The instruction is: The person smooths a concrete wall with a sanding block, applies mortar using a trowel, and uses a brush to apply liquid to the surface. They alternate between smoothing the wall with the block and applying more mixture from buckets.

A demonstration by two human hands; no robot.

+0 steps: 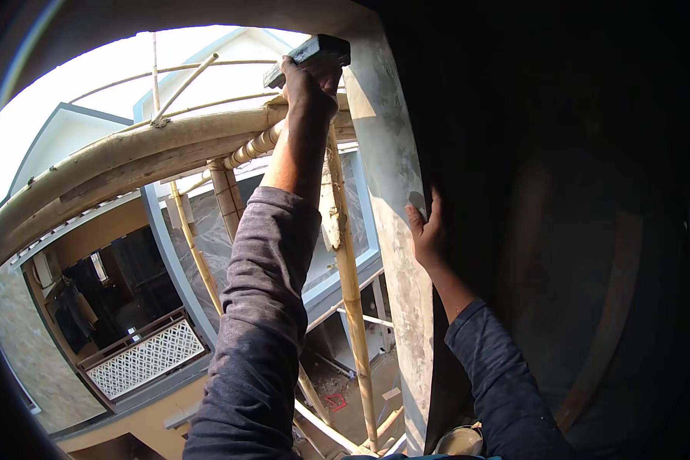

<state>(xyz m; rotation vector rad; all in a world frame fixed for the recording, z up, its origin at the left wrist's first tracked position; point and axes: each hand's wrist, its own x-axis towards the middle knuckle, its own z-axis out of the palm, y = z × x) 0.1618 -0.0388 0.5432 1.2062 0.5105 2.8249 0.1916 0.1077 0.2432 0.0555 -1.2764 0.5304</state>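
My left hand is raised high at the top of the view, its fingers closed around a dark, flat block with worn edges. The block is near the upper corner of the opening, where the grey plastered pillar meets the beam above. Lower down on the right, my right hand rests against the pillar's edge with thumb and fingers apart, holding nothing. The pillar's face shows patchy grey plaster.
Outside stand bamboo poles and a thick horizontal bamboo beam. Beyond is a building with a white patterned balcony railing. A round container sits at the bottom, beside my right sleeve. Dark wall fills the right side.
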